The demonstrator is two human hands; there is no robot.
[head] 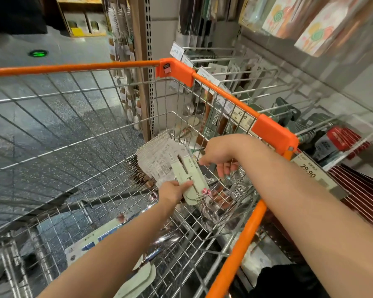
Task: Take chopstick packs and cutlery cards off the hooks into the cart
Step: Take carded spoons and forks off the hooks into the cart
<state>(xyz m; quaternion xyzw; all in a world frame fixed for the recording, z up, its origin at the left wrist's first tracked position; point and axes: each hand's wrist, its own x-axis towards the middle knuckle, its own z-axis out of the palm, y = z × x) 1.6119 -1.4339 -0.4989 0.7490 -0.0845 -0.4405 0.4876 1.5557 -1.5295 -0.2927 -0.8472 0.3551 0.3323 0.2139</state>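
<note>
While the left hand pinches a pale cutlery card inside the cart, the right hand hovers beside it, fingers loose; light, stiff, best gripped by its edges.

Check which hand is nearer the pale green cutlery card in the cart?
Left. The left hand holds the green card at its lower edge; the right hand hovers beside its upper right, fingers apart from it.

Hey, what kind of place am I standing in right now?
Most likely a housewares aisle in a retail store. You are reaching into a wire shopping cart with orange rims, price tags hang off display hooks, and the left hand holds a cutlery card.
</note>
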